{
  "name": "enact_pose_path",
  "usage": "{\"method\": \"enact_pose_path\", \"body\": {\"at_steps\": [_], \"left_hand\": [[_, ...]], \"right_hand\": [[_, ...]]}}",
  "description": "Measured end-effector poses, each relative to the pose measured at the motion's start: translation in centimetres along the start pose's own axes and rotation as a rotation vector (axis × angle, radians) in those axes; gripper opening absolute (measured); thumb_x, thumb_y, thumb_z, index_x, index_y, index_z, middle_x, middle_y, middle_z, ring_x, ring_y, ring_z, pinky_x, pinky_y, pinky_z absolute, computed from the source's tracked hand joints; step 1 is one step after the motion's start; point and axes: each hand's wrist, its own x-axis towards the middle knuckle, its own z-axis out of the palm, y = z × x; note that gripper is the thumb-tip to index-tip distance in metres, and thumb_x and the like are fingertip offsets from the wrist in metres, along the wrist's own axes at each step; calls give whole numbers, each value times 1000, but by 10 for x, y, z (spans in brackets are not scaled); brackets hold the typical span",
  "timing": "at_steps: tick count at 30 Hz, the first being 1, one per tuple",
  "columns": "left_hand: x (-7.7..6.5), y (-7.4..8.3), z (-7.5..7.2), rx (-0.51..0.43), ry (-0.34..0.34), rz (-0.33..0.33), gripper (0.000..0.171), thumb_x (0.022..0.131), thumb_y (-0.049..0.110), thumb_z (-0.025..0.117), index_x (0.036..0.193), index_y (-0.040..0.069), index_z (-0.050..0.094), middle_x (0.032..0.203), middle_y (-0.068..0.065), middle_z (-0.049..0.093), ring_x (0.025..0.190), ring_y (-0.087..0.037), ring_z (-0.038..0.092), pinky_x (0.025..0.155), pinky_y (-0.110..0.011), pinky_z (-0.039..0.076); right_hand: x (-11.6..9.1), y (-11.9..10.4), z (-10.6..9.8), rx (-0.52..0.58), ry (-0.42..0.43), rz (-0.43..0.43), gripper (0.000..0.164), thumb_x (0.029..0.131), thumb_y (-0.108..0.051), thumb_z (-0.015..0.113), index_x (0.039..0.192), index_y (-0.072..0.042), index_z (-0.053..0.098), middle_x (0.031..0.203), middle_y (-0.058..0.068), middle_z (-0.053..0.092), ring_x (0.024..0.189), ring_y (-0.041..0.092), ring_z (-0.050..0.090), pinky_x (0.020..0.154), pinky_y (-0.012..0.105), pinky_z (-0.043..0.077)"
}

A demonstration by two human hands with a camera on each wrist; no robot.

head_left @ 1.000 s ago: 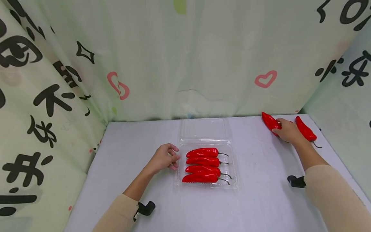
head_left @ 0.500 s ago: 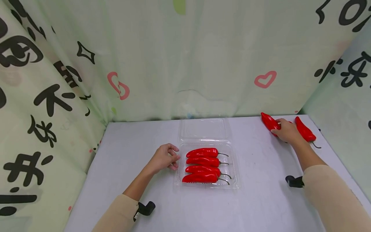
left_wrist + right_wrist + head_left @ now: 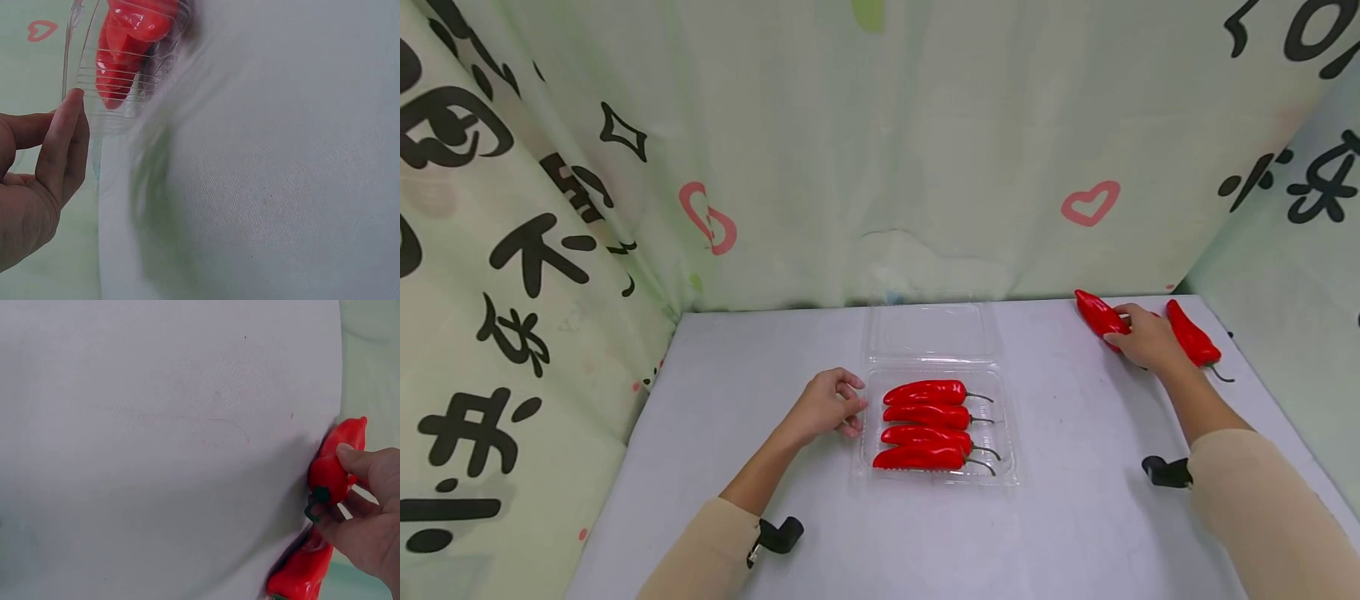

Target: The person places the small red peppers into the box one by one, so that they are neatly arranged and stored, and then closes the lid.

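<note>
My right hand [image 3: 1150, 340] holds a glossy red chili pepper [image 3: 1097, 313] at the far right of the table, thumb on one side and fingers on the other. In the right wrist view, that pepper's green stem [image 3: 319, 497] curls out beside the fingertips. A second red pepper [image 3: 1191, 335] lies just right of this hand. Relaxed fingers of my left hand [image 3: 827, 406] are right at the left rim of a clear plastic clamshell box [image 3: 1003, 433], and hold nothing. Several red peppers [image 3: 925, 417] lie side by side in the box, stems to the right.
The box's clear lid [image 3: 932, 333] is folded back toward the patterned curtain [image 3: 895, 150] behind the table. A white cloth covers the table [image 3: 737, 358]. Another curtain [image 3: 1285, 267] stands along the right edge, near the loose peppers.
</note>
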Motion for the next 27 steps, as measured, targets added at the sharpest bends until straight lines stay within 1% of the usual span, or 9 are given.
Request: {"method": "enact_pose_path", "body": {"at_steps": [6,12,17,19,23,27], "left_hand": [[0,-1,0,-6,2,-5,29,96,3,70,121,-2,57,91,-14,63,57,-18,69,57,-30,63],[1,0,0,-13,0,1,29,96,2,70,121,-3,57,91,-14,62,57,-18,69,57,-31,63],[2,-1,-1,-12,-3,-1,29,96,3,70,121,-3,57,92,-14,62,58,-19,69,57,-31,63],[2,-1,-1,-11,-4,-2,29,96,3,70,122,-3,57,92,-14,62,58,-19,70,57,-31,63],[3,-1,-1,-9,-4,-1,29,96,3,70,122,-3,57,92,-14,62,58,-19,70,58,-31,63],[3,-2,0,-14,-3,0,29,96,3,69,122,-3,57,92,-14,63,58,-19,70,58,-31,63]], "right_hand": [[-6,-1,-1,-1,12,-13,87,94,-17,73,157,7,20,144,41,33,130,60,32,93,69,55],[-13,-3,-6,-26,19,-36,84,94,-16,73,156,8,22,143,41,35,128,60,34,91,67,56],[-18,-6,-10,-24,25,-58,86,91,-16,76,155,7,24,142,40,36,127,60,35,86,64,60],[-20,-7,-10,-21,29,-68,86,91,-15,77,155,7,25,143,40,36,127,60,36,86,64,60],[-27,-15,-10,-16,41,-106,86,89,-14,79,155,6,27,144,38,38,126,59,38,87,63,60],[-35,-24,-7,-27,51,-152,84,88,-13,79,155,5,30,144,37,41,125,57,41,85,61,62]]}}
